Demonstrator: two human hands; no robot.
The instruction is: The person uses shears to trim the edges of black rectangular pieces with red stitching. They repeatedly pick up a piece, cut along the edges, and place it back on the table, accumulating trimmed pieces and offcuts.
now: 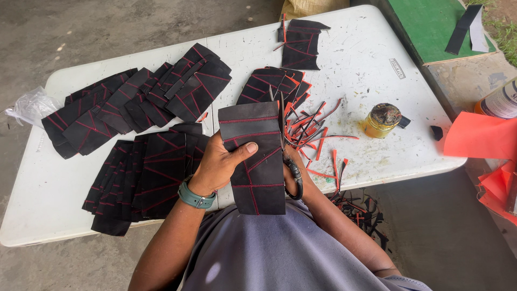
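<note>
From here I see my left hand clamped on a black leather panel with red stitching, thumb pressed across its face and fingers wrapped behind its left edge, so the panel stands raised over the near edge of the white table. The panel's long axis runs away from me, top edge far, bottom edge over my lap. My right hand is mostly hidden behind the panel's right edge; it is closed through the black handle loop of a pair of scissors, whose blades run up along that right edge, parallel to the long axis. So the cut line lies just right of the left grip, touching the scissor hand, which is the nearer one to it. Just beyond the blades lies a heap of red-and-black trimmings. Left of my left hand sit fanned stacks of stitched panels, with smaller stacks further back. To the right stands a round yellow jar with a dirty dark lid. A small rectangular label, pale with dark print, sits on the table's far right. Off the right edge I see orange sheets and a green-topped box.
</note>
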